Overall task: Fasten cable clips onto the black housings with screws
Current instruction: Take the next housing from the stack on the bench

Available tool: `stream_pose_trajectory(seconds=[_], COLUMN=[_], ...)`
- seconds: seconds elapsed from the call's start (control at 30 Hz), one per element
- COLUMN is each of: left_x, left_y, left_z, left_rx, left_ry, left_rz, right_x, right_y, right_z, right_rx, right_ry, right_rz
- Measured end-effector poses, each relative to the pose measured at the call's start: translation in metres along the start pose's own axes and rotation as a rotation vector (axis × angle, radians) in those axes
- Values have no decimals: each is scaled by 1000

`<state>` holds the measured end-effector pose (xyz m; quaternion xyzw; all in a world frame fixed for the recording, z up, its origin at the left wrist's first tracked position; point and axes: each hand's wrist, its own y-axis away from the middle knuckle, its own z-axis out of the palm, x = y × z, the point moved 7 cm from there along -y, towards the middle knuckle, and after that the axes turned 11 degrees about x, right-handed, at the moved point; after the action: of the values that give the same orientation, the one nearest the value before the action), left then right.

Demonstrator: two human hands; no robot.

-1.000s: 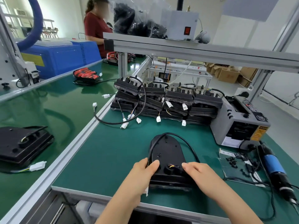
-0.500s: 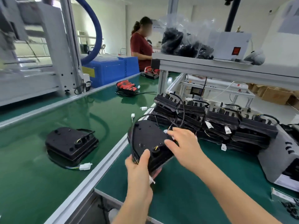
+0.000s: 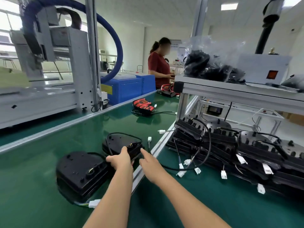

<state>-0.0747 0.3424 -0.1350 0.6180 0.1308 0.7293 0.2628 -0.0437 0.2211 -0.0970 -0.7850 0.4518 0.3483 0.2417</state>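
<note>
Left hand (image 3: 120,159) outstretched, gripping black housing (image 3: 121,142) on conveyor belt (image 3: 82,129), right hand (image 3: 148,160) beside it, fingers (image 3: 142,151) straight

Black housings (image 3: 122,143) on green belt (image 3: 49,162); blue hose (image 3: 118,51)

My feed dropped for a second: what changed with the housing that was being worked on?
The rounded black plastic housing was lifted off the green work mat and carried left onto the green conveyor belt, beside another black housing. The left hand still grips it; the right hand has opened. The stacked housings stayed put.
</note>
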Motion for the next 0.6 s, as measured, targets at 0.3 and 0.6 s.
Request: stream_pose_trajectory(seconds=[0.3, 0.6], left_x=[4, -8], left_y=[-22, -15], left_z=[-14, -24], left_rx=[130, 143], left_ry=[-12, 34], left_rz=[103, 146], right_x=[-8, -3], right_y=[-27, -6], right_z=[56, 48], right_rx=[-228, -255], right_ry=[-168, -91], right_rz=[143, 91])
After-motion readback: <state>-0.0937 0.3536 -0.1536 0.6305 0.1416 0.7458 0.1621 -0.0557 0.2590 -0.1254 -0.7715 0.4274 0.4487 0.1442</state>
